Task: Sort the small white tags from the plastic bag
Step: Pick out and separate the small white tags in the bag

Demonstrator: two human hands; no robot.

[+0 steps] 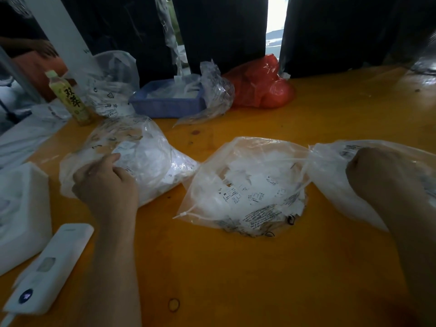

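Note:
Three clear plastic bags of small white tags lie on the orange table. My left hand is in the mouth of the left bag, fingers curled around white tags there. The middle bag lies open between my hands, with printed white tags showing inside. My right hand is curled into a fist on top of the right bag; what its fingers hold is hidden.
A blue tray lined with plastic, a red bag and a green-tea bottle stand at the back. A white box and a white handheld device lie at the left. A rubber band lies near the front.

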